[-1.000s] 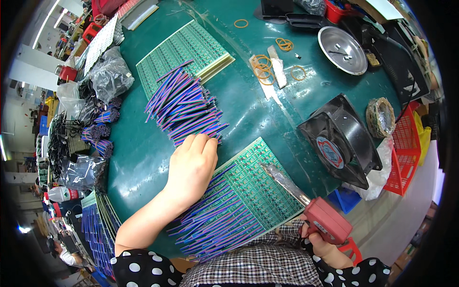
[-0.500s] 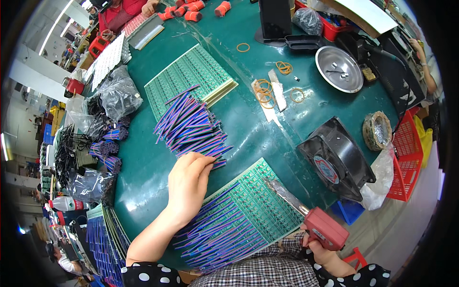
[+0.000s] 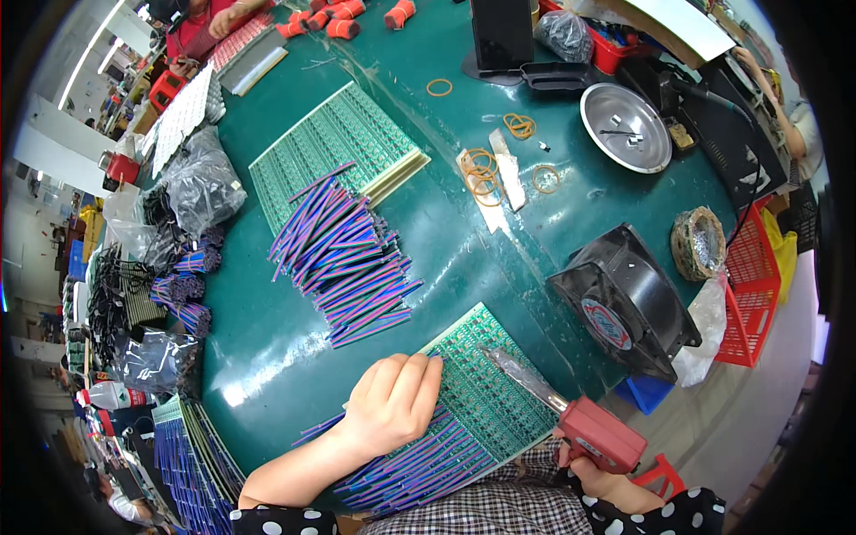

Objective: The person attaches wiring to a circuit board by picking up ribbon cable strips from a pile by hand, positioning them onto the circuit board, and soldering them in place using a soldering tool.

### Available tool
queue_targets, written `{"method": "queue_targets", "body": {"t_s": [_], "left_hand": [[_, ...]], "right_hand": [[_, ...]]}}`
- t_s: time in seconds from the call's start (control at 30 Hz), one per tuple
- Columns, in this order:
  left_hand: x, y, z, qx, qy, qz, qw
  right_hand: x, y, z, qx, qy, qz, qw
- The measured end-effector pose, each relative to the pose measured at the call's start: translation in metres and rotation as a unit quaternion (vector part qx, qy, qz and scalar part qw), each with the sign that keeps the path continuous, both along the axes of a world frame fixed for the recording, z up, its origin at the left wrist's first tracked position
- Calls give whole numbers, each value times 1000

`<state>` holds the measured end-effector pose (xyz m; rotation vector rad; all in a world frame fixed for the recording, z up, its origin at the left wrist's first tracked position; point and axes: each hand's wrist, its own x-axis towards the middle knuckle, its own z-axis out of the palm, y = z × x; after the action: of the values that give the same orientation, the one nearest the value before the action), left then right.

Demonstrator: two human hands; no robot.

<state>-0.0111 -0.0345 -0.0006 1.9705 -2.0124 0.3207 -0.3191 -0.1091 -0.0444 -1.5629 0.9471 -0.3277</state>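
Observation:
My left hand [image 3: 394, 403] is closed over the near green circuit board panel [image 3: 513, 392], its fingertips at the upper edge of the attached wires; what they pinch is hidden. Rows of blue-purple wires [image 3: 428, 459] lie across the panel's left part. In my right hand [image 3: 599, 480] is a red soldering gun [image 3: 606, 435], its metal front pointing up and left over the panel. Beyond my left hand lies a loose pile of cut striped wires [image 3: 348, 259], partly on a stack of green circuit board panels [image 3: 343, 134].
A black fan [image 3: 624, 299] stands at the right, with a steel bowl [image 3: 642, 147] beyond it. Rubber bands [image 3: 520, 126] lie mid-table. Plastic bags [image 3: 207, 183] and wire bundles [image 3: 183, 290] line the left edge. Another person [image 3: 201, 31] sits at the far left.
My left hand has moved from the near end of the wire pile, right and toward me, onto the near panel. My right hand keeps its grip on the soldering gun. The view has shifted slightly.

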Motion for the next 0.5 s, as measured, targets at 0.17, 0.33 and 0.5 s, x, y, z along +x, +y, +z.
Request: {"method": "queue_targets", "body": {"t_s": [0.17,0.33,0.5], "left_hand": [[-1,5,-10,28,-4,-10,1000],[-1,5,-10,30,-12,-24,999],[0,4,-8,33,0,-25,999]], "right_hand": [[10,4,2,53,-41,-59,996],[8,6,-7,-72,41,29,996],[16,0,2,-32,21,41,998]]}}
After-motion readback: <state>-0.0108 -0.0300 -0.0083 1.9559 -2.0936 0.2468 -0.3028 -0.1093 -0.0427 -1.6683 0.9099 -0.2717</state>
